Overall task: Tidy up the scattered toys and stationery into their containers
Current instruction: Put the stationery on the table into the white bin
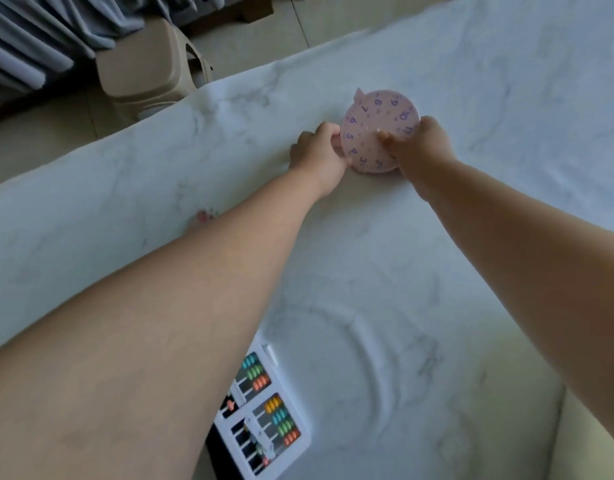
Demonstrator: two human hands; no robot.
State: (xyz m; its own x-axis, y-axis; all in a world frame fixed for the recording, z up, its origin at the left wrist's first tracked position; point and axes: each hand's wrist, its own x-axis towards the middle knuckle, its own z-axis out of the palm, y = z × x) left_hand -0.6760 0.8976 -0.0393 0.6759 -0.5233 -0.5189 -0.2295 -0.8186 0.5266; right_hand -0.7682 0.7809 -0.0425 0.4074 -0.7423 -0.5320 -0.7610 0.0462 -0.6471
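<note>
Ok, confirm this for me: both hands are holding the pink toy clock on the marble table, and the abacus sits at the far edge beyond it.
Not quite. Both hands, left hand and right hand, do hold the pink toy clock on the marble table, but the head view shows the abacus at the near edge.

Hidden and cut off from my view

My left forearm covers part of the abacus (264,414), whose lower end leaves the frame; the right hand (425,140) hides numerals on the clock (371,129).

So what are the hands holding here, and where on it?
Both hold the pink toy clock: the left hand grips its left edge, the right hand its right edge, thumb on the face.
</note>
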